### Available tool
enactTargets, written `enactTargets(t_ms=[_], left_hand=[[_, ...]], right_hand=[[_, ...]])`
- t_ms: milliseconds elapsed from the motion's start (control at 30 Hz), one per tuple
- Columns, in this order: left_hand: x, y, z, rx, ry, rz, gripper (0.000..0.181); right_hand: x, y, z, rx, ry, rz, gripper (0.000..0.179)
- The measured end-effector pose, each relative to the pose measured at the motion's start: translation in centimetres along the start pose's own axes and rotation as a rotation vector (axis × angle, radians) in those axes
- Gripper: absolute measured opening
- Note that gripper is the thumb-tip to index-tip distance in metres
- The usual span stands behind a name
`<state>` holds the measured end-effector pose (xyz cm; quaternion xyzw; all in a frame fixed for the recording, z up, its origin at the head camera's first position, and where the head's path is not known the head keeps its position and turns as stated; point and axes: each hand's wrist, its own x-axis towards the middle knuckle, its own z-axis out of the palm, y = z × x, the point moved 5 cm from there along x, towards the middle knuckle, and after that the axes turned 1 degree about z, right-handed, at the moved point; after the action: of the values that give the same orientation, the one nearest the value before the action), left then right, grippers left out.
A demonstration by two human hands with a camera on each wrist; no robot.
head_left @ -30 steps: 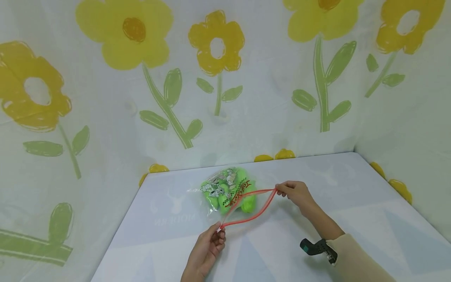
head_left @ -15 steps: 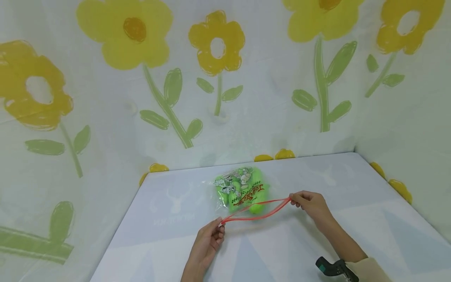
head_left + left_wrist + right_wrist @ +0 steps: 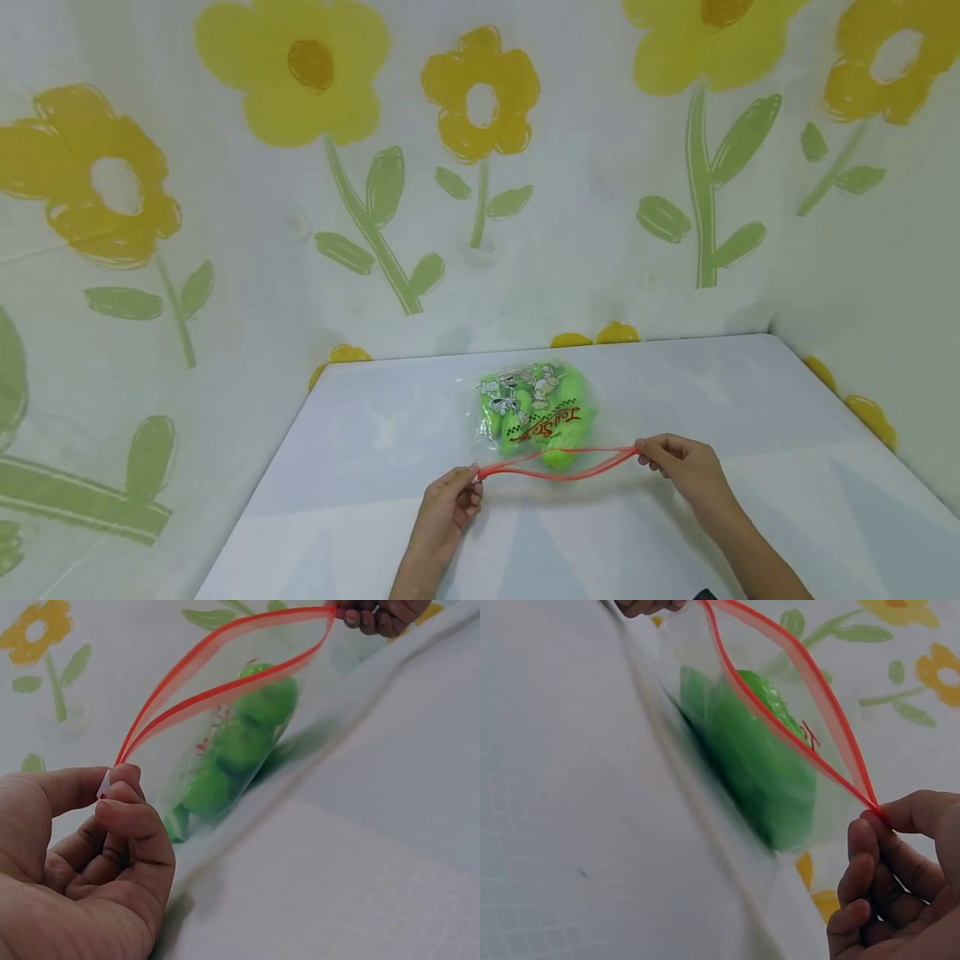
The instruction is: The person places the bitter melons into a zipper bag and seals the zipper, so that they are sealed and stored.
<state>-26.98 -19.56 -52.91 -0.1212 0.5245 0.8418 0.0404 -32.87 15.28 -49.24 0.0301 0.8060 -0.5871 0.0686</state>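
Note:
A clear zip bag (image 3: 545, 418) with red zip edges and printed cartoon figures lies over the table. Inside it are several bright green rounded objects (image 3: 241, 742). My left hand (image 3: 448, 508) pinches the left end of the red zip (image 3: 217, 696) between thumb and forefinger, where a small white slider (image 3: 104, 784) shows. At the opposite end my right hand (image 3: 686, 471) pinches the zip's corner, seen close in the right wrist view with thumb and forefinger on the red strip (image 3: 821, 694). Between the hands the bag's mouth gapes, its two red edges apart.
The white table (image 3: 360, 533) carries faint grey-blue patterns. Behind it and along both sides hangs a pale cloth (image 3: 570, 208) printed with yellow flowers. A small black device (image 3: 705, 594) shows at the bottom edge near the right forearm.
My right hand has moved right and toward the front, stretching the mouth wider from side to side and narrowing its gap. The bag has shifted right; the left hand keeps its pinch.

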Motion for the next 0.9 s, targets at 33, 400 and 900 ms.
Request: enactTargets(t_ms=[33, 400, 900], left_hand=[[0.0, 0.1, -0.1, 0.011, 0.007, 0.007, 0.02], [-0.2, 0.6, -0.6, 0.073, 0.089, 0.061, 0.018], [-0.4, 0.8, -0.5, 0.082, 0.113, 0.051, 0.016]], right_hand=[[-0.2, 0.1, 0.1, 0.006, -0.004, 0.005, 0.039], [-1.8, 1.3, 0.6, -0.009, 0.004, 0.051, 0.044], [-2.7, -1.1, -1.2, -0.38, 0.144, -0.281, 0.023]])
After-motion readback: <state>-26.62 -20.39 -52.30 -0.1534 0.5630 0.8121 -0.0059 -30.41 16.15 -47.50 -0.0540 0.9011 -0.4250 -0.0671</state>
